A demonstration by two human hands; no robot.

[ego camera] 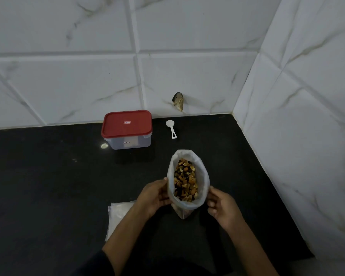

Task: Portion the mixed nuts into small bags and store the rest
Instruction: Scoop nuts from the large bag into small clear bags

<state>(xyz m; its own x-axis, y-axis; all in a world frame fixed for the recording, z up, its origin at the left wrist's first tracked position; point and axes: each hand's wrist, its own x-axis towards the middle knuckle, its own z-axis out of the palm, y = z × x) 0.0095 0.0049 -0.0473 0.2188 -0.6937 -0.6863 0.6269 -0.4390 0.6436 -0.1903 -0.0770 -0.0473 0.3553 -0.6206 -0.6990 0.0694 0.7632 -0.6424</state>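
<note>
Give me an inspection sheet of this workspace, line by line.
Surface: black countertop, glossy, set in a tiled corner.
Job's things: open bag of mixed nuts standing upright; stack of small bags lying flat; white scoop; clear container with red lid on.
Clutter: nothing seen.
Hands: left hand and right hand hold the nut bag's sides.
Cables: nothing seen.
Surroundings: marble-look wall tiles; a broken hole in one tile.
</note>
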